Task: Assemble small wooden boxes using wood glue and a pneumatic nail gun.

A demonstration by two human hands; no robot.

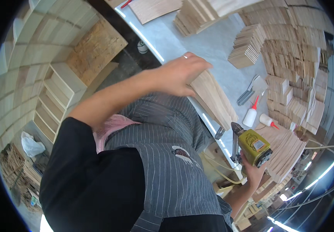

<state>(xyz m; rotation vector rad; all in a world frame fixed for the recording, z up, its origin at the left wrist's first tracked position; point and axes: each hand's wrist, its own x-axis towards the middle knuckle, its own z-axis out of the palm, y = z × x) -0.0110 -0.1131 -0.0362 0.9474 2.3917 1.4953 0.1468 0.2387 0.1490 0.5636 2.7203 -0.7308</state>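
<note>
My left hand (186, 75) is closed over the far left end of a pale wooden piece (215, 98) at the edge of the worktable. It seems to be made of boards joined together. In my right hand (253, 172) is a yellow-green nail gun (254, 145), with the fingers wrapped round its grip, partly hidden behind the body. The nail gun's dark nose lies close to the right end of the wooden piece; I cannot tell whether they touch.
On the pale tabletop (213, 50) lie strips of metal staples (245, 97) and two white glue bottles (249, 117) with red tips. Stacked boards (246, 46) line the far and right sides. A yellowish hose (225, 177) hangs below the table edge. Wooden shelf units (54, 96) stand left.
</note>
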